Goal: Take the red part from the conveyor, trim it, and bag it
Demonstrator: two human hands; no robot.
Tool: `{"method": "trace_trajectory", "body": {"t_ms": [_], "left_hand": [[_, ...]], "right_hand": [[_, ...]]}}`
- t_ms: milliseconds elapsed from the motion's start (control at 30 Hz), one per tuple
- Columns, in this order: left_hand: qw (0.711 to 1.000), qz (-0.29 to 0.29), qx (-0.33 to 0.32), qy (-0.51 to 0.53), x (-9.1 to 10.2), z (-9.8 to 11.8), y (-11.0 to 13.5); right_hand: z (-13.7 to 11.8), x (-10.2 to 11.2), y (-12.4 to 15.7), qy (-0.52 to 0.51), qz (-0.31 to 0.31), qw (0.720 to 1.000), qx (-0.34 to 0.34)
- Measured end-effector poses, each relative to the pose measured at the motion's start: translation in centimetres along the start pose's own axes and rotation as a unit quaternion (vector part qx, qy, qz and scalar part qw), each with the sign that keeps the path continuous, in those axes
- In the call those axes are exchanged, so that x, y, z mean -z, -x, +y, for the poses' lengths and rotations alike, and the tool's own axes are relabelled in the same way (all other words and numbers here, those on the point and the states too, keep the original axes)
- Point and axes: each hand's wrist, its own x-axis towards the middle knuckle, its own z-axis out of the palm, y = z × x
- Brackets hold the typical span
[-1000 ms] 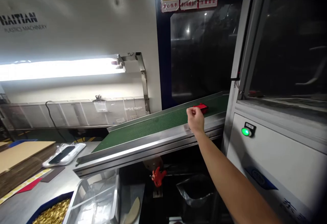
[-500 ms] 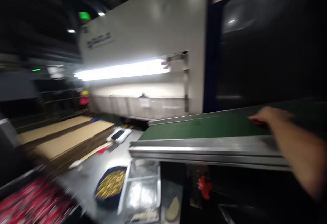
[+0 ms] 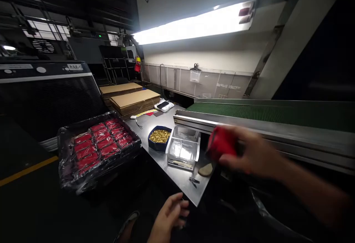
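My right hand (image 3: 251, 153) is closed round a red plastic part (image 3: 221, 142), held in the air just in front of the green conveyor belt (image 3: 266, 112) and above the steel table's corner. My left hand (image 3: 169, 215) hangs low near the table's front edge with its fingers loosely curled, and nothing shows in it. A clear plastic box (image 3: 183, 149) and a blue bowl of small brass pieces (image 3: 159, 137) stand on the table (image 3: 177, 174) to the left of the red part.
A black tray lined with film holds several red parts (image 3: 97, 145) at the left. Stacked cardboard sheets (image 3: 133, 101) and a phone (image 3: 163, 105) lie farther back on the table. Small cutters (image 3: 193, 180) lie by the table's near edge. A large white machine stands behind.
My right hand took the red part off the conveyor belt and brought it back toward me. My view swung left, revealing the tray of red parts and my left hand.
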Motion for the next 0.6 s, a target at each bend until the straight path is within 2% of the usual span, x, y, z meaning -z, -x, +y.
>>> {"method": "trace_trajectory", "body": {"t_ms": [33, 67, 100, 167, 200, 267, 333, 367, 400, 467, 500, 533, 600], "left_hand": [[0.997, -0.041, 0.015, 0.061, -0.4, 0.5, -0.7], [0.987, -0.093, 0.03, 0.13, -0.9, 1.1, -1.2], [0.968, -0.149, 0.042, 0.196, -1.3, 1.7, -1.3], [0.926, -0.228, 0.053, 0.296, -2.1, 2.7, -1.0], [0.913, -0.24, 0.055, 0.325, -2.3, 2.9, -0.7], [0.909, -0.211, 0.061, 0.355, -2.3, 2.8, 0.0], [0.919, -0.161, 0.069, 0.353, -1.9, 2.3, 0.4], [0.925, -0.142, 0.072, 0.345, -1.5, 2.0, 0.5], [0.93, -0.127, 0.072, 0.337, -1.2, 1.8, 0.6], [0.937, -0.112, 0.068, 0.325, -0.4, 1.6, 0.9], [0.938, -0.113, 0.065, 0.321, 0.0, 1.7, 1.1], [0.939, -0.116, 0.059, 0.319, 0.2, 1.9, 1.3], [0.94, -0.125, 0.045, 0.315, 0.5, 2.2, 1.6]], "right_hand": [[-0.5, -2.0, 2.9, 0.023, -0.112, 0.991, 0.072], [-0.9, -4.2, 5.8, 0.037, -0.206, 0.968, 0.137], [-1.4, -6.4, 8.6, 0.038, -0.268, 0.945, 0.186], [-2.0, -10.0, 13.3, 0.008, -0.306, 0.927, 0.215], [-2.1, -11.2, 15.1, -0.005, -0.318, 0.924, 0.212], [-1.5, -12.4, 17.3, -0.039, -0.348, 0.916, 0.198], [0.4, -12.7, 17.7, -0.092, -0.364, 0.914, 0.154], [2.0, -12.9, 17.4, -0.121, -0.347, 0.923, 0.114], [3.8, -13.2, 16.9, -0.142, -0.301, 0.941, 0.058], [8.3, -14.7, 15.7, -0.126, -0.135, 0.978, -0.102], [10.7, -15.8, 15.0, -0.083, -0.044, 0.976, -0.196], [13.1, -17.0, 14.5, -0.03, 0.007, 0.96, -0.278], [17.1, -19.4, 13.8, 0.015, 0.028, 0.933, -0.359]]}}
